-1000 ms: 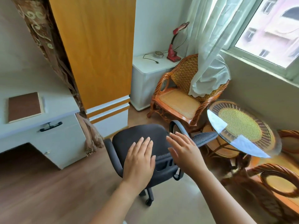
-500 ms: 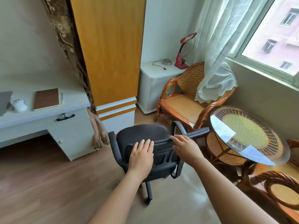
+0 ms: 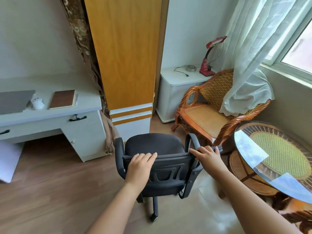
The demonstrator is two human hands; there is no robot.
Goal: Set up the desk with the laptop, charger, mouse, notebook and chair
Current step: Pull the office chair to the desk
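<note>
A black office chair [image 3: 154, 144] on casters stands on the wood floor in front of me, its back toward me. My left hand [image 3: 140, 164] grips the top edge of the backrest on the left. My right hand [image 3: 206, 156] grips the same edge on the right. The white desk [image 3: 50, 114] stands at the left. On it lie a closed grey laptop [image 3: 14, 101], a white mouse [image 3: 38, 103] and a brown notebook [image 3: 62, 99]. No charger shows.
A tall orange cabinet [image 3: 125, 53] rises behind the chair. A rattan armchair [image 3: 202, 115] and a glass-topped round table [image 3: 276, 154] crowd the right. A white side cabinet [image 3: 179, 92] holds a red lamp [image 3: 208, 65]. A brown curtain [image 3: 94, 76] hangs beside the desk.
Both hands went from hovering open over the backrest to closing on its top edge. The view has swung left, bringing the mouse and laptop into sight.
</note>
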